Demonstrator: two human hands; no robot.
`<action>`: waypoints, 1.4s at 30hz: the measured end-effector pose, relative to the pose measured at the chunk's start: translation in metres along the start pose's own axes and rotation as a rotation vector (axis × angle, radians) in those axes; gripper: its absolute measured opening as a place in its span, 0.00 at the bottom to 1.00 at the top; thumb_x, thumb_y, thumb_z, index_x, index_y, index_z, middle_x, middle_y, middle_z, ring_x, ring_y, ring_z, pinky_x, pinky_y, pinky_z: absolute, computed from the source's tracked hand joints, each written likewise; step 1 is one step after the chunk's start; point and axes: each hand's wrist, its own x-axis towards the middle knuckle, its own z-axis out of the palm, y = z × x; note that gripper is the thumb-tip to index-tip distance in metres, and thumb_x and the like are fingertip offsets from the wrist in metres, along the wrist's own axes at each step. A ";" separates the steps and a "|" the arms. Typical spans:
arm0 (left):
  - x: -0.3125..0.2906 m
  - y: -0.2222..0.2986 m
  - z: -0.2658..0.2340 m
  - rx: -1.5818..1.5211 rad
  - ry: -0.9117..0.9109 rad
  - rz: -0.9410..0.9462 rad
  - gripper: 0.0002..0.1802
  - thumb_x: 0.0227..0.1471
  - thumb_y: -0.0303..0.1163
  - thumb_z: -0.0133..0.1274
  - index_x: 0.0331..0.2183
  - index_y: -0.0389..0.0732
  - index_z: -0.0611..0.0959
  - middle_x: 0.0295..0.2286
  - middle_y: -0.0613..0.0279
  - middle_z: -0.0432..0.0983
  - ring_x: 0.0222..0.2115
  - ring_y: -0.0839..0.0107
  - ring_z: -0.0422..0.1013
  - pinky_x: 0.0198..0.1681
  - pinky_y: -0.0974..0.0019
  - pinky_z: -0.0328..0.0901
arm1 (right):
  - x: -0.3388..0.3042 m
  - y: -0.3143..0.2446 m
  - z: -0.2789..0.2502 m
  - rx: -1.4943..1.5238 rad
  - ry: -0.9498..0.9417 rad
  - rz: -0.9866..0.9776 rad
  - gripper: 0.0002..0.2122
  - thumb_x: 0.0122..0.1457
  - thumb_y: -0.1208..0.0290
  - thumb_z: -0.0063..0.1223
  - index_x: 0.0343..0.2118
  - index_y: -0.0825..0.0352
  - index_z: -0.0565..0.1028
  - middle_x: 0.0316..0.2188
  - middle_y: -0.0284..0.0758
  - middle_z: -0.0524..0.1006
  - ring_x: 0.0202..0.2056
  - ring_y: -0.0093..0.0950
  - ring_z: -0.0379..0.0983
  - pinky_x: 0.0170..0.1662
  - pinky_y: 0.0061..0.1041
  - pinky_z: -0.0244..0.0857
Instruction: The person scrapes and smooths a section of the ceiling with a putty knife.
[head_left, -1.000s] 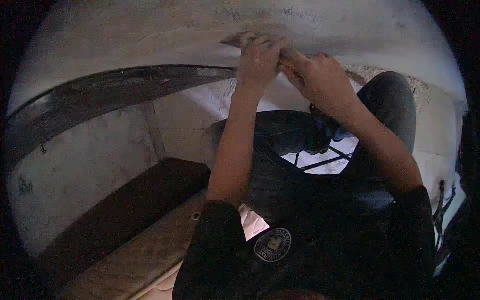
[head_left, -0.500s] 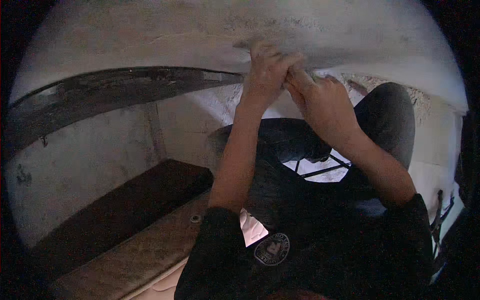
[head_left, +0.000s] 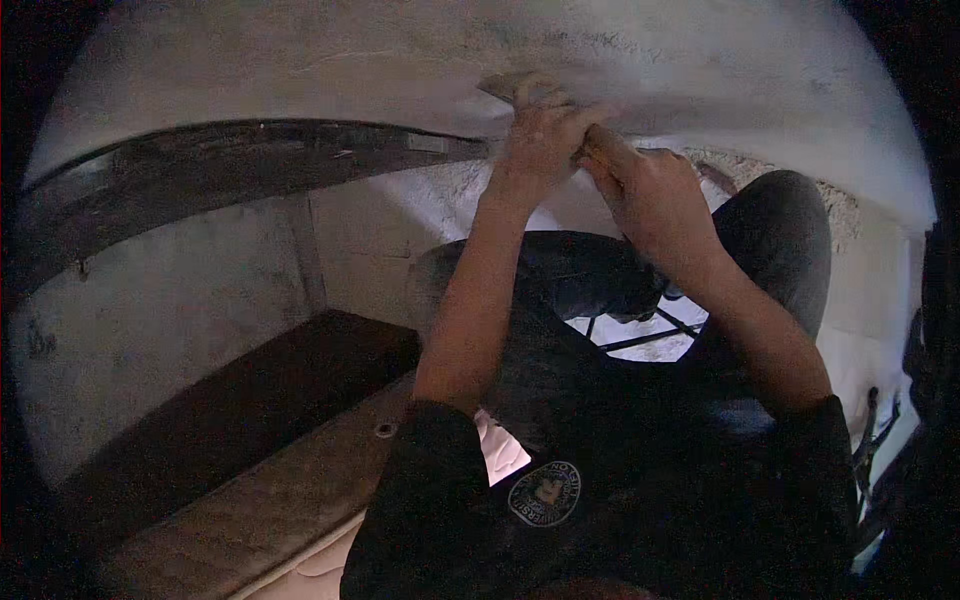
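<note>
A pale wall or ceiling surface [head_left: 380, 60] fills the upper part of the head view. Against it lies what looks like a flat scraper, its thin tan blade [head_left: 496, 86] poking out beyond my left fingers. My left hand [head_left: 537, 140] is closed over the blade part, its fingertips a little smeared by motion. Wrapped round the tool's yellowish handle [head_left: 596, 152], my right hand [head_left: 655, 200] sits just right of the left one. Most of the tool is hidden by both hands.
A dark curved strip [head_left: 250, 165] runs along the surface's lower edge at left. Below it are a brown padded block [head_left: 300, 375] and a brown mattress [head_left: 260, 510]. My bent knees [head_left: 780, 230] are beneath the hands. Black straps or rods [head_left: 870, 450] hang at the right.
Both hands have shifted slightly right along the surface with the scraper. More of the blade and the yellowish handle now shows.
</note>
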 end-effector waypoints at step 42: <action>0.010 0.044 0.043 -0.469 -0.002 -0.266 0.09 0.48 0.31 0.57 0.32 0.38 0.80 0.29 0.48 0.78 0.34 0.49 0.75 0.40 0.53 0.69 | 0.007 0.023 -0.010 0.844 0.061 0.244 0.18 0.61 0.62 0.54 0.20 0.72 0.73 0.15 0.27 0.68 0.20 0.15 0.60 0.23 0.22 0.55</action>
